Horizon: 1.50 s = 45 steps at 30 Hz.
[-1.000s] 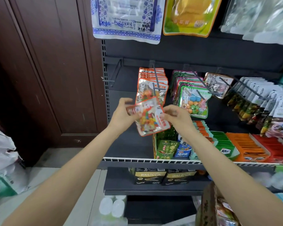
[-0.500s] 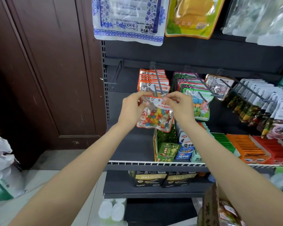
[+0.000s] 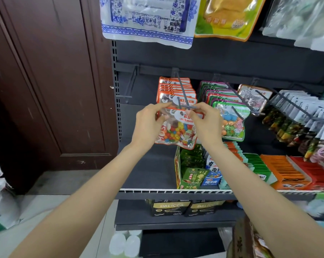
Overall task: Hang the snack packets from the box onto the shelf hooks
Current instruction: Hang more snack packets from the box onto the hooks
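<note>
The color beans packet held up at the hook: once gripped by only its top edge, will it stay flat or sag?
The color beans packet probably sags: its film looks thin and crinkled, and the candy sits low, below where the left hand and right hand pinch it. Likely light, and somewhat slippery, given the glossy film.

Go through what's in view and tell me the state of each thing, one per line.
Color-bean packet: held at the hook tip, not clearly threaded on yet.
Left hand: pinches the packet's top left corner.
Right hand: pinches its top right.
Hook: loaded with matching orange packets.
Far-left hook: bare.
Green display box: open, stocked.
</note>
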Each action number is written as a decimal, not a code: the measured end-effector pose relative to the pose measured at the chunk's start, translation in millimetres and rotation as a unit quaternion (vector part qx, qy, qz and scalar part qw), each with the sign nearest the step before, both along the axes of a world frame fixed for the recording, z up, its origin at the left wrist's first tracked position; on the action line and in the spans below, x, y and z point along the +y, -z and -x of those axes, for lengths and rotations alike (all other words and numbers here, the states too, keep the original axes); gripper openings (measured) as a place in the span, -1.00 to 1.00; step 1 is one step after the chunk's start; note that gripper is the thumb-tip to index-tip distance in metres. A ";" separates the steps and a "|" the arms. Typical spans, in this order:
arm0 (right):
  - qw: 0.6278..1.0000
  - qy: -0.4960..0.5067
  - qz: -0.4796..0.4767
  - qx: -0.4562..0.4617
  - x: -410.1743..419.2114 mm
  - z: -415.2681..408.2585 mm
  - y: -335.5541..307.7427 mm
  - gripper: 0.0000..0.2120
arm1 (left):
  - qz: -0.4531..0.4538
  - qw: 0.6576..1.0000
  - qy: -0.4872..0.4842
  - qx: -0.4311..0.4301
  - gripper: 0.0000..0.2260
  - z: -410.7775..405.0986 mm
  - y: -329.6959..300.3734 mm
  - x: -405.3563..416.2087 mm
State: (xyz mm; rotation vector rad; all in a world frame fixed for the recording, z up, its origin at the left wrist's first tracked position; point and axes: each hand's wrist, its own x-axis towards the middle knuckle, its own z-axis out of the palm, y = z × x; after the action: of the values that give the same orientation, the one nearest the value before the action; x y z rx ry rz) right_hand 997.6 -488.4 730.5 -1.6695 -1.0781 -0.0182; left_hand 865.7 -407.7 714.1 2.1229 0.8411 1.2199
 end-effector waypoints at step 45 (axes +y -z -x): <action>0.845 -0.064 0.520 0.104 -426.8 -132.6 259.3 -0.70 | 0.186 0.771 0.279 0.541 -0.54 -139.5 221.6 -387.9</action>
State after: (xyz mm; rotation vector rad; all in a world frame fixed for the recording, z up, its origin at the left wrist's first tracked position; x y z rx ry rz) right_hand 1130.2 -915.2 471.2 -2.4533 -1.0864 0.9766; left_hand 1005.2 -795.6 492.5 2.3461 0.6669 -0.5572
